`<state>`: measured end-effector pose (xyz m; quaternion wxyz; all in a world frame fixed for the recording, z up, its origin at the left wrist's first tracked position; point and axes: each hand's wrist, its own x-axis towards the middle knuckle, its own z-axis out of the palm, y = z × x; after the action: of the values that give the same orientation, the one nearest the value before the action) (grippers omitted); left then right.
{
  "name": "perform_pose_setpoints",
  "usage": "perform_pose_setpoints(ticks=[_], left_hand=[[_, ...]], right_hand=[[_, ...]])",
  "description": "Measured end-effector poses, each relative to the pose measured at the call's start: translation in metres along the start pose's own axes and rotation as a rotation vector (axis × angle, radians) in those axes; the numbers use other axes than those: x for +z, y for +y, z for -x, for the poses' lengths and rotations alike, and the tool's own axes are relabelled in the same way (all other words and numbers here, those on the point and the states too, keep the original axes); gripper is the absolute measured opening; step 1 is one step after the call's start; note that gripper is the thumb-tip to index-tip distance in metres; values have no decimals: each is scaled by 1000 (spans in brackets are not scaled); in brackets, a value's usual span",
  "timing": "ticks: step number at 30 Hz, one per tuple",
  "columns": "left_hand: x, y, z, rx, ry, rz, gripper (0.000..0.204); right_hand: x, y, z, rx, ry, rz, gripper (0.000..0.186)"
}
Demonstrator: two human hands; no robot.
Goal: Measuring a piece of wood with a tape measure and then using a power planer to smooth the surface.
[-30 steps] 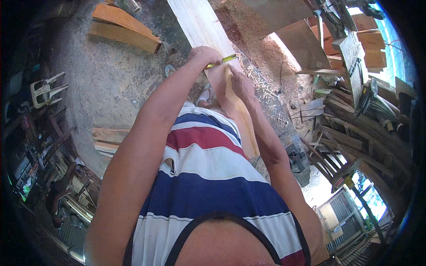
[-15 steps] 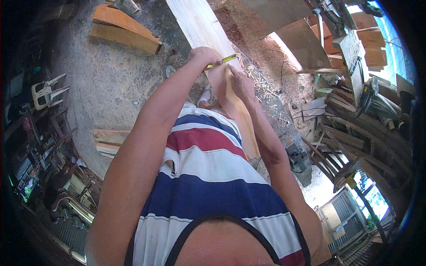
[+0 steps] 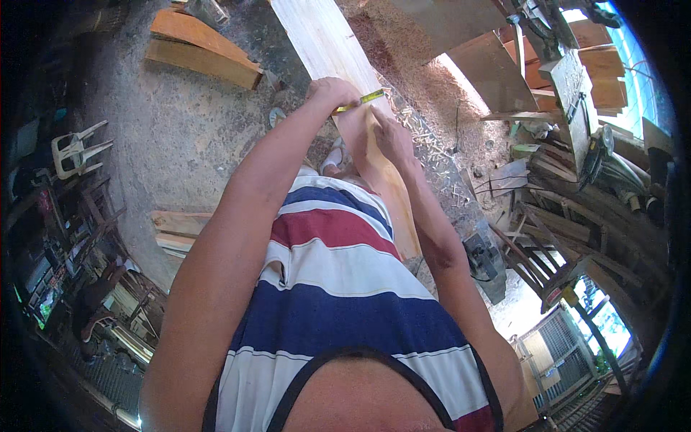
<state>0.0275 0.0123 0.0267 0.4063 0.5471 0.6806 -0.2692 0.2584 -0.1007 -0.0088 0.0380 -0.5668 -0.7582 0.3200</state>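
Observation:
A long pale wooden board (image 3: 327, 43) runs from the far edge toward my body. Across its width lies a yellow tape measure (image 3: 371, 96), its strip reaching the board's right edge. My left hand (image 3: 332, 92) is closed on the tape at the board's left edge; the tape's case is not visible. Just nearer than the tape, my right hand (image 3: 394, 135) rests on the right side of the board with its fingers bent and a fingertip close to the strip. Whether it holds something small, I cannot make out.
Thick wood blocks (image 3: 205, 54) lie on the floor at the far left, with more timber (image 3: 180, 223) beside my left arm. Shavings (image 3: 425, 137) are scattered right of the board. A white plastic chair (image 3: 75, 151) stands at left. Sheets and scrap wood (image 3: 561, 155) crowd the right.
Both hands stay nearly still at the tape, with only a slight shift of my right fingers. At the lower left, a dark brown shape has moved a little.

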Motion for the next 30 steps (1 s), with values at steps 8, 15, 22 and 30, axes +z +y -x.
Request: perform_pose_setpoints(ticks=[8, 15, 22, 30], left_hand=[[4, 2, -1, -1, 65, -47, 78], [-3, -1, 5, 63, 14, 21, 70], [-2, 0, 3, 53, 22, -25, 70], [-8, 0, -4, 102, -109, -18, 59]], right_hand=[[-5, -9, 1, 39, -33, 49, 56], [-13, -13, -7, 13, -91, 38, 58], [-10, -8, -7, -26, -66, 33, 57], [-8, -5, -9, -10, -91, 62, 59]])
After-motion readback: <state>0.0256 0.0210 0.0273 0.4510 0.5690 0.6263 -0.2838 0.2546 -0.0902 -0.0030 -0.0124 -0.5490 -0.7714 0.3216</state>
